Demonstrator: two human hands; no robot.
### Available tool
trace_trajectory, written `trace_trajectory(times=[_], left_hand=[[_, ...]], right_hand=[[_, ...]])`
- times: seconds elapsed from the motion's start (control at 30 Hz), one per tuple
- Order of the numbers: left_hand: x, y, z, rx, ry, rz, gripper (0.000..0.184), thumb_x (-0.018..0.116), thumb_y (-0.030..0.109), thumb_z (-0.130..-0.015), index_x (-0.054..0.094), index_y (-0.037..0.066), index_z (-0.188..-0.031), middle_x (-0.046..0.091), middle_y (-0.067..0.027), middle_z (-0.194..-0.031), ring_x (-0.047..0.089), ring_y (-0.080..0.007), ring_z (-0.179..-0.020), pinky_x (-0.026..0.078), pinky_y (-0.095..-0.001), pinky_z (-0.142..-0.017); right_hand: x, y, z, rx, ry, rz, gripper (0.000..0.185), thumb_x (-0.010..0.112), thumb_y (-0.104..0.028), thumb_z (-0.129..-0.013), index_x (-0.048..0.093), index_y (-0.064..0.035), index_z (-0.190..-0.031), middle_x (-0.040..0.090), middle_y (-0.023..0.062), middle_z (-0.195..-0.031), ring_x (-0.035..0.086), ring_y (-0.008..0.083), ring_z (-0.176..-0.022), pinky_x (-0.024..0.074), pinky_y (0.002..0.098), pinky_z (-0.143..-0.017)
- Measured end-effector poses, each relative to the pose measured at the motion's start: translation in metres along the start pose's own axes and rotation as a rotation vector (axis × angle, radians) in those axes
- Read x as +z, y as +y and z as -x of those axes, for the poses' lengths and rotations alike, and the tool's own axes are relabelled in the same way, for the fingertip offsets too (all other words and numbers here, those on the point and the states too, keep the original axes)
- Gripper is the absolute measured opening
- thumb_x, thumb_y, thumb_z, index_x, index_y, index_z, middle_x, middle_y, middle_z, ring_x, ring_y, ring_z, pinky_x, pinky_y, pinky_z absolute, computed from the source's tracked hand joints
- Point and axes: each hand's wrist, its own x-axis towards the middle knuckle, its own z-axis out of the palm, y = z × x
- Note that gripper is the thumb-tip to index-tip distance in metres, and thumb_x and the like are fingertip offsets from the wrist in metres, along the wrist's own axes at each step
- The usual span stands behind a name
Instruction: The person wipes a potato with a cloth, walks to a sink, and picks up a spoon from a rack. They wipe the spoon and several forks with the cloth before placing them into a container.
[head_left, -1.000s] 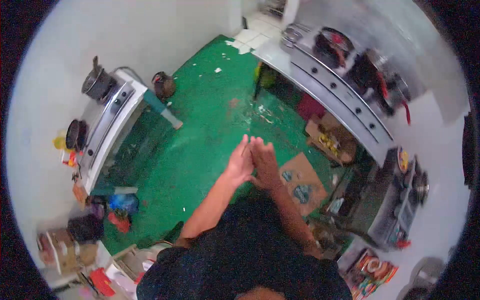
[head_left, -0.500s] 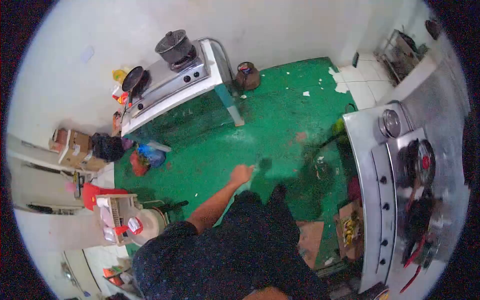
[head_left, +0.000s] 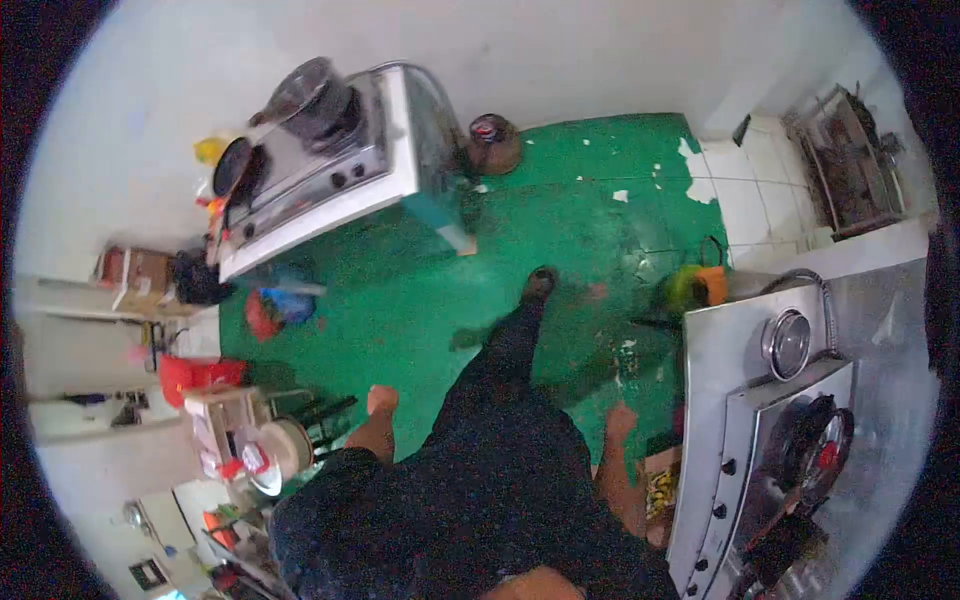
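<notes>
My left hand (head_left: 381, 400) hangs over the green floor (head_left: 430, 300), fingers curled in, and I see nothing in it. On the other side, my right hand (head_left: 621, 420) is beside the steel stove counter on the right; its fingers are blurred and no object shows in it. One shoe (head_left: 541, 281) is stretched out ahead of me on the floor. Neither hand touches anything that I can make out.
At the upper left, a white-edged stove table (head_left: 330, 205) carries a dark pot (head_left: 312, 100) and a frying pan (head_left: 233, 168). A round brown container (head_left: 495, 150) stands by the wall. On the right counter (head_left: 715, 350) are a metal bowl (head_left: 787, 342) and pans. A rack (head_left: 850, 170) is beyond.
My left hand has swung back toward my body. My right hand has come into view, and one foot now shows ahead. The view has shifted, showing more of the rack at the right.
</notes>
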Motion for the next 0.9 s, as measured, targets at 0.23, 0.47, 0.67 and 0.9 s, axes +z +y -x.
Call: trace_trajectory(times=[0.23,0.47,0.67,0.9], left_hand=[[-0.099,0.328,-0.127,0.752,-0.157,-0.122,0.045,0.043,0.038,-0.092,0.062,0.005,-0.117,0.059,-0.0220,-0.123,0.054,-0.0417,-0.114,0.042,-0.0500,-0.098],[-0.243,0.694,-0.055,1.078,-0.058,0.274,0.051,0.061,0.040,-0.083,0.062,0.004,-0.119,0.062,-0.0206,-0.116,0.059,-0.0368,-0.110,0.046,-0.0459,-0.096],[-0.259,0.829,-0.002,1.333,-0.255,0.148,0.046,0.065,0.031,-0.080,0.061,0.002,-0.115,0.062,-0.0217,-0.116,0.059,-0.0373,-0.108,0.047,-0.0455,-0.093],[-0.246,0.824,-0.052,0.799,0.030,-0.282,0.033,0.061,0.020,-0.079,0.067,0.002,-0.106,0.065,-0.0220,-0.109,0.062,-0.0369,-0.104,0.049,-0.0463,-0.090]], right_hand=[[-0.011,-0.108,-0.200,0.415,-0.394,-0.553,0.029,0.065,-0.020,-0.086,0.067,0.0010,-0.105,0.067,0.0123,-0.089,0.064,0.0239,-0.085,0.0496,0.0372,-0.081],[-0.004,-0.081,-0.327,0.629,-0.291,-0.812,0.031,0.064,-0.020,-0.089,0.063,0.0001,-0.114,0.068,0.0083,-0.093,0.063,0.0175,-0.083,0.0506,0.0326,-0.070],[0.048,-0.004,-0.346,0.685,-0.230,-0.882,0.017,0.063,-0.015,-0.087,0.071,-0.0032,-0.097,0.070,0.0117,-0.088,0.065,0.0219,-0.076,0.0520,0.0369,-0.072],[0.018,0.041,-0.412,0.576,-0.360,-0.508,0.019,0.062,-0.022,-0.082,0.066,-0.0041,-0.077,0.064,0.0126,-0.071,0.060,0.0258,-0.061,0.0471,0.0409,-0.057]])
